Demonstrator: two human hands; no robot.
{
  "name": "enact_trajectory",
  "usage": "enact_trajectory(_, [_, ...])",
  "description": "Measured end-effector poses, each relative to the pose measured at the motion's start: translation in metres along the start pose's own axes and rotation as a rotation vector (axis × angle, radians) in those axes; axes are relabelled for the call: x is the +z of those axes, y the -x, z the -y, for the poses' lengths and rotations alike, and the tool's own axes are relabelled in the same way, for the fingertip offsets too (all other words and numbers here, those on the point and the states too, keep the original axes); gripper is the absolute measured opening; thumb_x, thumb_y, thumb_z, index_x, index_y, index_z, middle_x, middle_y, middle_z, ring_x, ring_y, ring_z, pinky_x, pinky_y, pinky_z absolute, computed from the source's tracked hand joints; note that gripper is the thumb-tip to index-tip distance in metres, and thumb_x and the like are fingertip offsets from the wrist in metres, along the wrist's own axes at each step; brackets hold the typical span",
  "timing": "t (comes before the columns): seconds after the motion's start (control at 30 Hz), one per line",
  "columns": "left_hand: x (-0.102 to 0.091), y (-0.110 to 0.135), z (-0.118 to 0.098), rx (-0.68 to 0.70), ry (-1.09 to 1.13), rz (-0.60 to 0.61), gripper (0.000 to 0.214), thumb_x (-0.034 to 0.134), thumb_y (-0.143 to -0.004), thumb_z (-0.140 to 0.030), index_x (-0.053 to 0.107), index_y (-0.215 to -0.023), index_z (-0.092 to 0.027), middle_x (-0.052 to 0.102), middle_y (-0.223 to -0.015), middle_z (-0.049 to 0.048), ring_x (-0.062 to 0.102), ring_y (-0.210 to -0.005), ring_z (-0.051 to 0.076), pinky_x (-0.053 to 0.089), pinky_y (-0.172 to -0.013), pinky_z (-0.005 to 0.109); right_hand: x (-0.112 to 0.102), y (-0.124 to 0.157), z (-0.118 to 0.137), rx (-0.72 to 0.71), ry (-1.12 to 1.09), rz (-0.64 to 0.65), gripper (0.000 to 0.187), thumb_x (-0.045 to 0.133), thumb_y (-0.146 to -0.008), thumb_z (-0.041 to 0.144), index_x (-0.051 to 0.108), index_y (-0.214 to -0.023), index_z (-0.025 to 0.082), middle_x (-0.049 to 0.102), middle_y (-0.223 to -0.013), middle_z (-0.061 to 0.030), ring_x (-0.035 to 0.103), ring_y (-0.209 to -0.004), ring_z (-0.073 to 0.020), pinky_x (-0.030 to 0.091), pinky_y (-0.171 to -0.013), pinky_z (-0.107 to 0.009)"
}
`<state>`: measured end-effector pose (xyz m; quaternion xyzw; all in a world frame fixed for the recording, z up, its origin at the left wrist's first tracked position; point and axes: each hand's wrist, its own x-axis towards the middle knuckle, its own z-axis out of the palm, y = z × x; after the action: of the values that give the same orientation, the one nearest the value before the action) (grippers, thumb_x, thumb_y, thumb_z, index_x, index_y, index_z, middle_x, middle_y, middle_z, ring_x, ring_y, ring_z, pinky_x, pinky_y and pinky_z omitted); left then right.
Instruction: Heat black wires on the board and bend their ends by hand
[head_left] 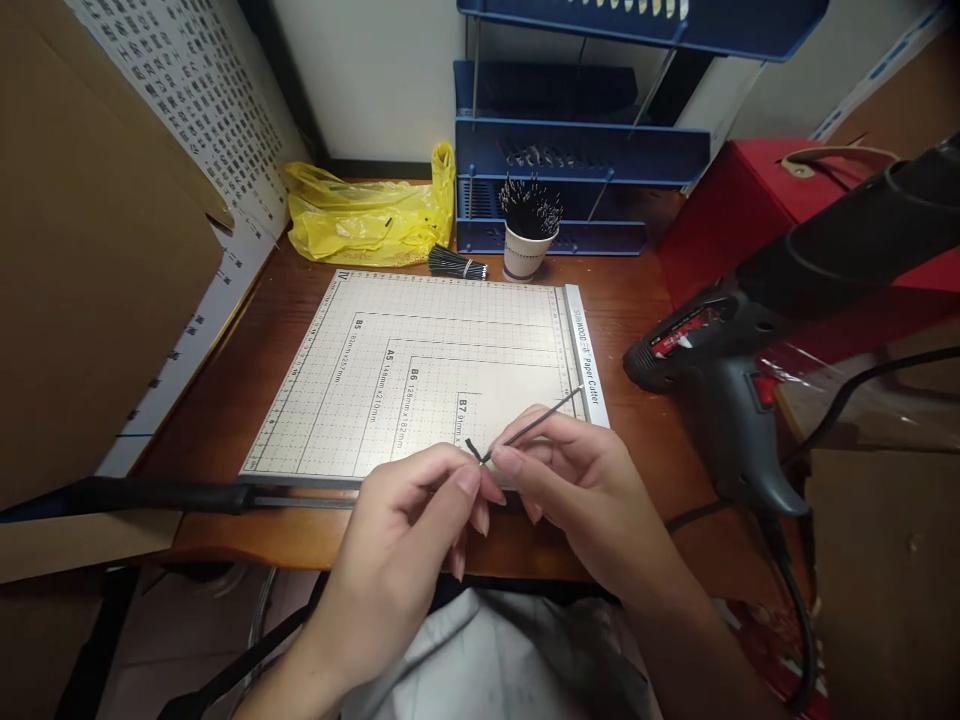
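Observation:
Over the near edge of a paper cutter board (495, 325), both hands meet at the fingertips. My right hand (592, 490) pinches a thin black wire (544, 417), which slants up to the right and has a pale tip. My left hand (397, 550) is closed, thumb against fingers, at the wire's lower end. A short black end piece (472, 450) sticks up between the hands; whether it belongs to the same wire I cannot tell. Fingers hide the spot where the pieces meet. Behind the board, a paper cup (525, 255) holds many black wires, beside a tied wire bundle (456, 264).
A heat gun (739, 400) with a trailing cable stands at the right, before a red box (697, 220). The cutter's black handle (172, 495) juts out left. A yellow plastic bag (360, 215) and blue rack (555, 150) are behind. Cardboard (105, 250) walls the left.

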<state>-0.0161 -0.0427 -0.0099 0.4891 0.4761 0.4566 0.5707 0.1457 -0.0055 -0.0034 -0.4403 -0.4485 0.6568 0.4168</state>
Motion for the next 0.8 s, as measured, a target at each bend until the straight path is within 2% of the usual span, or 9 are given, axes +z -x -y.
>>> enact_trajectory(0.13, [-0.002,0.0,0.0,-0.001,-0.07,0.024,0.032,0.054,-0.101,-0.035,0.069,-0.078,-0.019,0.06,-0.063,-0.0005,0.053,-0.047,0.008,0.044,-0.042,0.016,-0.002,0.003,-0.002,0.012,-0.076,0.068,0.016,0.084,-0.081,0.028,0.071,-0.08,0.019,0.064,-0.065,0.0035,0.049,-0.05,-0.0062,0.037,-0.046,-0.018])
enact_trajectory(0.3, [-0.003,-0.003,0.0,0.024,-0.185,0.023,0.033,0.053,-0.099,-0.032,0.068,-0.073,-0.018,0.056,-0.057,-0.0015,0.051,-0.046,0.008,0.039,-0.041,0.016,-0.004,0.009,0.0,-0.05,0.127,0.005,0.011,0.082,-0.082,0.022,0.072,-0.082,0.018,0.064,-0.07,0.002,0.054,-0.056,-0.0082,0.04,-0.049,-0.02])
enact_trajectory(0.4, [-0.004,-0.004,0.0,0.057,-0.279,0.034,0.031,0.054,-0.098,-0.029,0.069,-0.073,-0.018,0.056,-0.057,-0.0015,0.05,-0.047,0.008,0.039,-0.043,0.018,-0.01,0.005,0.004,-0.113,0.25,0.021,0.01,0.079,-0.084,0.022,0.075,-0.076,0.018,0.066,-0.072,-0.0002,0.058,-0.062,-0.0106,0.044,-0.054,-0.022])
enact_trajectory(0.5, [-0.007,-0.004,0.002,0.027,-0.25,0.078,0.033,0.053,-0.099,-0.031,0.071,-0.076,-0.019,0.058,-0.059,-0.001,0.052,-0.047,0.009,0.04,-0.042,0.018,-0.021,-0.002,0.007,-0.106,0.292,0.108,0.016,0.077,-0.087,0.03,0.079,-0.075,0.019,0.067,-0.072,-0.0016,0.06,-0.068,-0.0134,0.046,-0.057,-0.024])
enact_trajectory(0.57, [-0.009,-0.004,0.003,0.013,-0.247,0.078,0.033,0.052,-0.1,-0.033,0.072,-0.078,-0.019,0.058,-0.058,-0.0011,0.053,-0.045,0.01,0.04,-0.04,0.019,-0.027,-0.005,0.008,-0.111,0.343,0.05,0.017,0.077,-0.088,0.035,0.08,-0.081,0.021,0.067,-0.076,-0.0021,0.06,-0.068,-0.0141,0.044,-0.055,-0.025])
enact_trajectory(0.67, [-0.01,-0.004,0.002,0.132,-0.428,-0.018,0.031,0.055,-0.098,-0.031,0.072,-0.075,-0.019,0.057,-0.055,-0.0021,0.051,-0.045,0.01,0.038,-0.041,0.02,-0.027,-0.001,0.012,-0.334,0.589,-0.219,0.011,0.077,-0.087,0.031,0.082,-0.096,0.024,0.061,-0.078,-0.0007,0.053,-0.064,-0.0118,0.041,-0.054,-0.025])
enact_trajectory(0.7, [-0.009,-0.005,0.001,0.192,-0.51,-0.06,0.03,0.056,-0.097,-0.029,0.07,-0.073,-0.018,0.056,-0.055,-0.0024,0.05,-0.046,0.009,0.037,-0.043,0.02,-0.025,0.002,0.013,-0.433,0.672,-0.258,0.014,0.077,-0.087,0.028,0.081,-0.1,0.025,0.057,-0.077,0.0001,0.05,-0.063,-0.0113,0.04,-0.053,-0.025])
enact_trajectory(0.73, [-0.008,-0.006,0.0,0.245,-0.579,-0.097,0.029,0.057,-0.096,-0.027,0.069,-0.071,-0.018,0.056,-0.054,-0.0026,0.05,-0.047,0.009,0.037,-0.044,0.021,-0.021,0.006,0.013,-0.52,0.736,-0.245,0.017,0.076,-0.088,0.025,0.081,-0.105,0.025,0.055,-0.075,0.0008,0.049,-0.062,-0.0111,0.041,-0.054,-0.026])
enact_trajectory(0.8, [-0.007,-0.006,-0.001,0.308,-0.661,-0.143,0.029,0.057,-0.096,-0.023,0.066,-0.069,-0.018,0.058,-0.056,-0.0026,0.051,-0.049,0.009,0.038,-0.047,0.021,-0.013,0.013,0.012,-0.579,0.778,-0.116,0.023,0.072,-0.091,0.021,0.078,-0.113,0.023,0.055,-0.073,0.0014,0.051,-0.062,-0.011,0.042,-0.053,-0.025])
